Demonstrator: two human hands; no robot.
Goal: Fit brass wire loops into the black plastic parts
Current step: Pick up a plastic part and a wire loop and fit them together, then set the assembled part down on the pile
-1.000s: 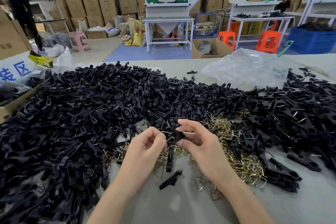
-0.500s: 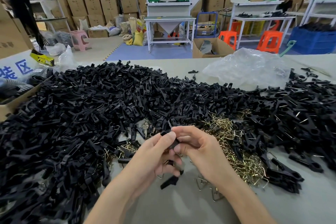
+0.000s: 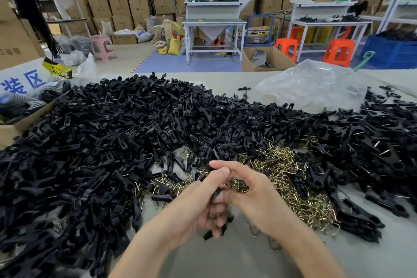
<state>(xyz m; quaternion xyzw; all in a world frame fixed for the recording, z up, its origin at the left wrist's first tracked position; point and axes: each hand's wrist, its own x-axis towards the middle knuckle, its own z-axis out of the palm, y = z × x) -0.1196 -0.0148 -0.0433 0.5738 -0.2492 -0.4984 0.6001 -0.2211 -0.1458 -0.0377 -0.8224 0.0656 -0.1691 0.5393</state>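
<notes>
My left hand (image 3: 196, 205) and my right hand (image 3: 252, 196) meet low in the middle of the head view, fingers curled together round a black plastic part (image 3: 215, 194) that is mostly hidden between them. Whether a wire loop sits in it cannot be made out. A big heap of black plastic parts (image 3: 126, 133) spreads over the table's left and middle. Brass wire loops (image 3: 284, 171) lie in a pile right behind and to the right of my hands. More black parts (image 3: 370, 142) cover the right side.
A crumpled clear plastic bag (image 3: 316, 83) lies at the table's far right. A cardboard box (image 3: 13, 128) sits at the left edge. One loose black part (image 3: 162, 197) lies left of my hands. Bare grey table (image 3: 225, 259) shows under my forearms. Benches, stools and cartons stand beyond.
My hands have come together and dropped toward me. From separate fingertip holds they have closed round the black part, which is now largely covered by the fingers.
</notes>
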